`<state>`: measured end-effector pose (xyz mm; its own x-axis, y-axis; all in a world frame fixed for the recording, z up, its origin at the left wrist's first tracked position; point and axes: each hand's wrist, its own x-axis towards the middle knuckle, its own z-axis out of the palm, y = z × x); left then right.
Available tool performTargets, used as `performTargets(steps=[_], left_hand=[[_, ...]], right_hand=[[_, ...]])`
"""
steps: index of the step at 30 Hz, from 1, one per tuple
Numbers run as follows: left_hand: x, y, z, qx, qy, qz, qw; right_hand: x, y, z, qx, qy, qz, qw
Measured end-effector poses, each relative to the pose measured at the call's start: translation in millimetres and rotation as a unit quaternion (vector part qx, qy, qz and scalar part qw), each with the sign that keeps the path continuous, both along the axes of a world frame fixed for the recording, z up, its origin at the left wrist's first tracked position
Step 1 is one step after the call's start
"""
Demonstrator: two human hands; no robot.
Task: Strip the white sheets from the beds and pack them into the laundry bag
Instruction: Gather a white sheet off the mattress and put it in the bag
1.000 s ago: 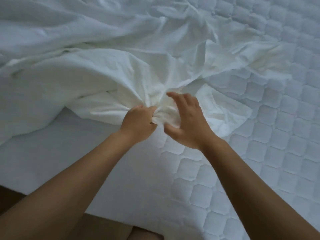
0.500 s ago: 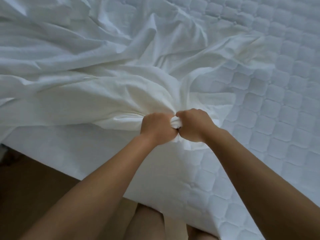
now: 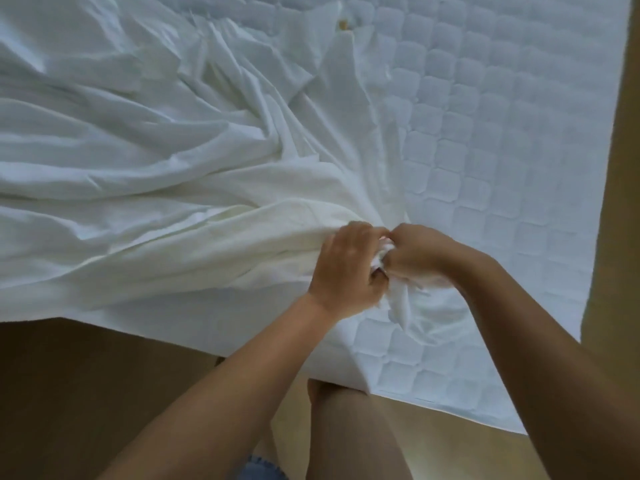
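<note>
A crumpled white sheet [image 3: 166,174] lies bunched across the left and middle of the bed, its folds running toward my hands. My left hand [image 3: 346,268] grips a gathered wad of the sheet near the bed's front edge. Right beside it, almost touching, my right hand [image 3: 415,252] holds the same wad with curled fingers. A short tail of the sheet hangs out below both hands. The laundry bag is not in view.
The quilted white mattress [image 3: 485,174] lies bare on the right and at the front corner. A small brown speck [image 3: 343,25] sits on it near the top. Brown floor [image 3: 86,393] runs along the front and right edges. My legs [image 3: 353,434] stand against the bed.
My right hand, open a second ago, has closed on the sheet beside my left hand. Both hands have drawn the bunched sheet toward the bed's front edge, baring more mattress.
</note>
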<state>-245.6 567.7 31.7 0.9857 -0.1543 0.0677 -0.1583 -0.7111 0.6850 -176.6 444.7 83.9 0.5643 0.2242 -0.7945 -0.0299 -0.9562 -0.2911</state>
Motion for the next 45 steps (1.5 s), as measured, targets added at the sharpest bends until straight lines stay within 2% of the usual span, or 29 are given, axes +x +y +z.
performTargets(steps=[3,6,10,12,15,17,19,21,23,25,27,29,31,33,34,37,41,42,45], left_hand=[[-26,22,1,0.036,-0.046,0.029,0.998],[-59,51,3,0.082,0.003,-0.002,0.997],[-57,75,8,0.108,0.107,0.098,0.984],[-45,92,8,0.094,0.116,0.141,0.979],[-34,128,3,0.043,0.067,0.166,0.983],[-27,151,4,0.012,0.051,0.180,0.982],[-12,172,7,-0.020,0.112,0.211,0.971],[7,197,4,-0.058,0.199,0.251,0.946],[23,224,-3,-0.065,0.266,0.272,0.923],[32,245,-11,-0.034,0.313,0.278,0.907],[31,252,-22,0.014,0.345,0.268,0.899],[22,247,-28,0.077,0.292,0.281,0.911],[7,239,-33,0.102,0.215,0.284,0.929],[-9,233,-43,0.110,0.180,0.230,0.950],[-15,229,-48,0.122,0.190,0.179,0.958],[-21,212,-69,0.197,0.287,0.060,0.936],[-4,197,-95,0.250,0.305,0.088,0.915],[1,197,-100,0.261,0.303,0.096,0.912],[8,204,-113,0.270,0.277,0.109,0.916]], right_hand=[[8,22,1,0.108,0.015,-0.061,0.992],[1,62,2,0.216,0.034,-0.143,0.965],[-17,118,-3,0.328,0.046,-0.257,0.908],[-18,137,-6,0.355,0.063,-0.283,0.889],[-13,158,-12,0.356,0.088,-0.280,0.887],[-13,168,-22,0.347,0.051,-0.250,0.903],[-19,171,-30,0.338,-0.097,-0.170,0.921],[-24,173,-43,0.339,-0.281,0.007,0.898],[-29,177,-64,0.270,-0.370,0.208,0.864],[-33,187,-85,0.201,-0.377,0.308,0.850],[-26,202,-98,0.151,-0.359,0.344,0.854],[-9,214,-109,0.105,-0.340,0.379,0.854],[10,227,-116,0.059,-0.282,0.393,0.873],[22,241,-123,0.018,-0.240,0.397,0.886],[26,245,-124,0.007,-0.233,0.397,0.888],[33,246,-121,0.027,-0.228,0.374,0.899],[34,233,-120,0.080,-0.220,0.318,0.919],[32,229,-122,0.102,-0.237,0.314,0.914],[20,212,-130,0.179,-0.317,0.350,0.863]])
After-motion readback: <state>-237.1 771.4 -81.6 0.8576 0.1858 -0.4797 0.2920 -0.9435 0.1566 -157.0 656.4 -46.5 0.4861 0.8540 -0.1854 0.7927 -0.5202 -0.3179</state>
